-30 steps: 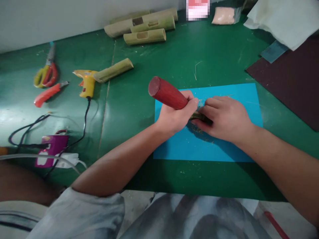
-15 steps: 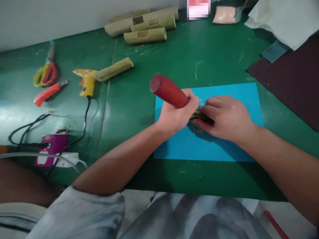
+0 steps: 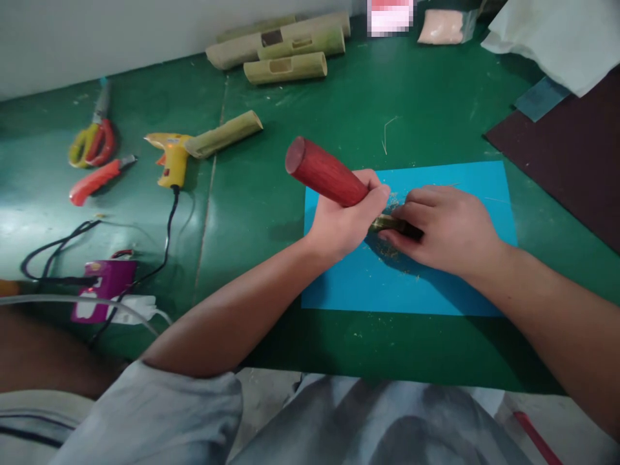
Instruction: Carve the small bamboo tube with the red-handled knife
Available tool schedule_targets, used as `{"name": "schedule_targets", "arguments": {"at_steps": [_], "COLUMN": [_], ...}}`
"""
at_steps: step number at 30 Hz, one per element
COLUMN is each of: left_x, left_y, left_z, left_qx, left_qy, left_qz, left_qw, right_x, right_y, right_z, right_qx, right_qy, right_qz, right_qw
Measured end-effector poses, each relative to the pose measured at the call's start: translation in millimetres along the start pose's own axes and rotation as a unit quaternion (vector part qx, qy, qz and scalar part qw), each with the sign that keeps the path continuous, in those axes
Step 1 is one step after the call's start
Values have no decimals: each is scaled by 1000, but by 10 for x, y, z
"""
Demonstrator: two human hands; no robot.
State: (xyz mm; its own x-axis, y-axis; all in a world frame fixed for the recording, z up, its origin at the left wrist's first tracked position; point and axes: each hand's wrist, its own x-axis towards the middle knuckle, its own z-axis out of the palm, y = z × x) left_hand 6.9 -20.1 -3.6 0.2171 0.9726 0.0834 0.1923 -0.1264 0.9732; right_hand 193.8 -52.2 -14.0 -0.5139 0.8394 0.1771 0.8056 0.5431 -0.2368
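My left hand (image 3: 343,216) is closed around a tool with a thick red wooden handle (image 3: 327,173). The handle slants up to the left, and the tool's working end is hidden by my hand. Close beside it, my right hand (image 3: 448,223) grips a short greenish piece of bamboo (image 3: 390,223), mostly covered by the fingers. Both hands are over a blue sheet (image 3: 353,290) sprinkled with fine shavings (image 3: 387,252).
On the green table (image 3: 426,110) lie bamboo tubes (image 3: 285,68), a bamboo piece (image 3: 225,134), a yellow glue gun (image 3: 174,161), scissors (image 3: 99,139), a red-handled cutter (image 3: 99,182) and a purple power strip (image 3: 119,278). A dark board (image 3: 566,148) and white cloth (image 3: 557,39) are at right.
The red handle has tipped slightly further left and up. A little more of the bamboo piece shows between my hands. The whole view has shifted slightly.
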Motion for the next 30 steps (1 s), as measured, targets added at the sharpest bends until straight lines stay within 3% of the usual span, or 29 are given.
{"name": "schedule_targets", "arguments": {"at_steps": [6, 12, 16, 19, 22, 30], "left_x": [9, 24, 30, 28, 29, 34], "left_y": [13, 17, 4, -8, 8, 16], "left_z": [52, 17, -47, -57, -15, 32], "left_qx": [41, 41, -17, -63, -33, 12], "left_qy": [-6, -60, -82, -43, 2, -12], "left_qz": [8, 24, -21, -39, -29, 14], "left_qw": [999, 997, 996, 996, 999, 1000], "right_x": [0, -1, 6, 9, 12, 34], "right_y": [1, 14, 10, 4, -4, -34], "right_z": [8, 33, 8, -21, -37, -42], "right_qx": [-3, 16, 16, 10, 0, -14], "right_qy": [5, 30, 7, -14, -24, -37], "right_qz": [-8, -25, -12, 3, 12, 19], "right_qw": [1000, 999, 1000, 1000, 1000, 999]}}
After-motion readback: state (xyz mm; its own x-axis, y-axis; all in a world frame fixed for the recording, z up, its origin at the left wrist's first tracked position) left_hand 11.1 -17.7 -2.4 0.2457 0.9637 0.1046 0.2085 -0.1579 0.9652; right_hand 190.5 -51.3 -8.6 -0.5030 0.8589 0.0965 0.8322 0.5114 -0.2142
